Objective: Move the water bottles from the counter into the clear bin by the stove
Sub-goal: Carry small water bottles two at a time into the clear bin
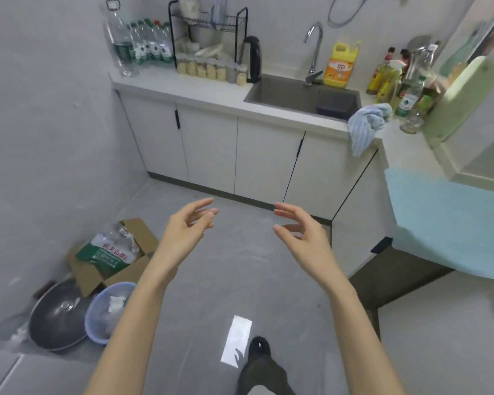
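Several small water bottles (151, 44) with green labels stand in a cluster at the far left end of the white counter (183, 91), behind a large clear water jug (120, 44). My left hand (188, 228) and my right hand (300, 228) are raised over the floor in front of the cabinets, palms facing each other, fingers spread, holding nothing. Both are far from the bottles. I cannot make out a clear bin or a stove.
A black dish rack (208, 29), jars, a kettle (253, 58), a sink (300, 95), a yellow detergent jug (340, 67) and oil bottles (397, 81) line the counter. A blue cloth (365, 124) hangs off its edge. A cardboard box (111, 258), wok (57, 317) and basket (106, 312) sit on the floor at left.
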